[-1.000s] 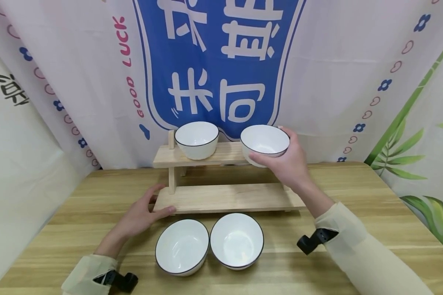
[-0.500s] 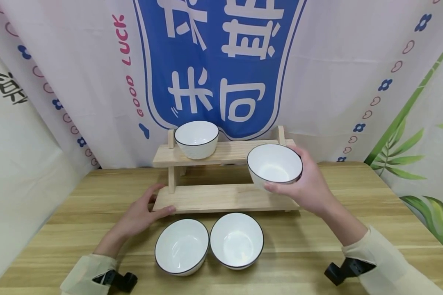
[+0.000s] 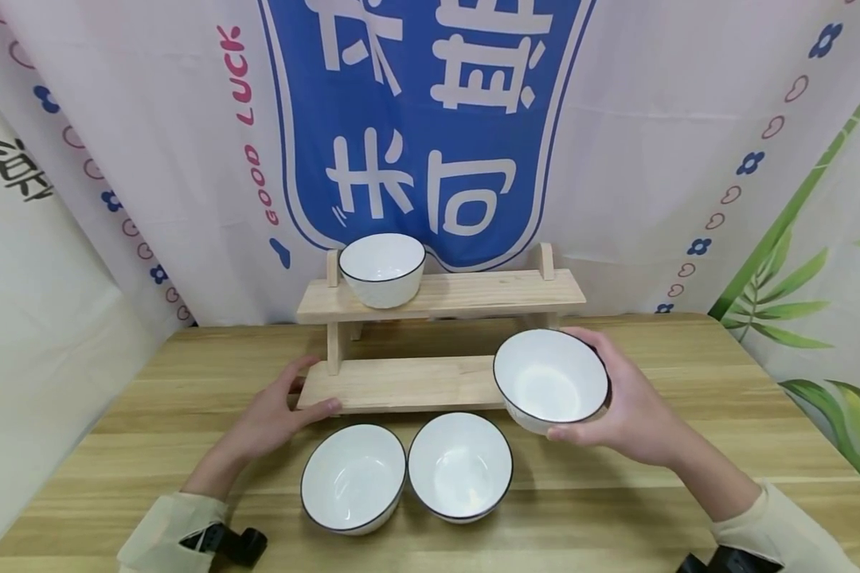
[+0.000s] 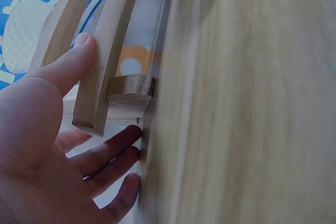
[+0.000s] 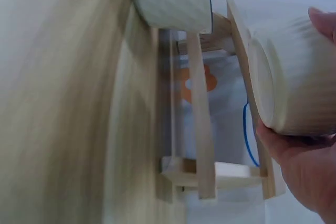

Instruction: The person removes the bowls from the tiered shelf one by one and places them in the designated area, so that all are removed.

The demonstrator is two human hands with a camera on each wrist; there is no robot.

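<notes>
In the head view my right hand (image 3: 634, 410) holds a white bowl (image 3: 550, 378) with a dark rim, thumb at its near side and fingers round its right side. The bowl is raised in front of the right end of a two-tier wooden stand (image 3: 401, 386); its ribbed outside (image 5: 304, 77) shows in the right wrist view. My left hand (image 3: 268, 418) grips the left end of the stand's lower board, with the thumb (image 4: 79, 59) against the board and the other fingers reaching beneath and behind it. A similar bowl (image 3: 382, 270) stands on the upper board's left side.
Two more white bowls, a left one (image 3: 353, 479) and a right one (image 3: 460, 468), sit side by side before the stand on the wood-grain table (image 3: 580, 509). A printed curtain (image 3: 616, 159) hangs close behind the stand.
My right hand has lifted its bowl off the upper board's right side and brought it down and toward me, slightly right. My left hand and the other bowls have stayed in place.
</notes>
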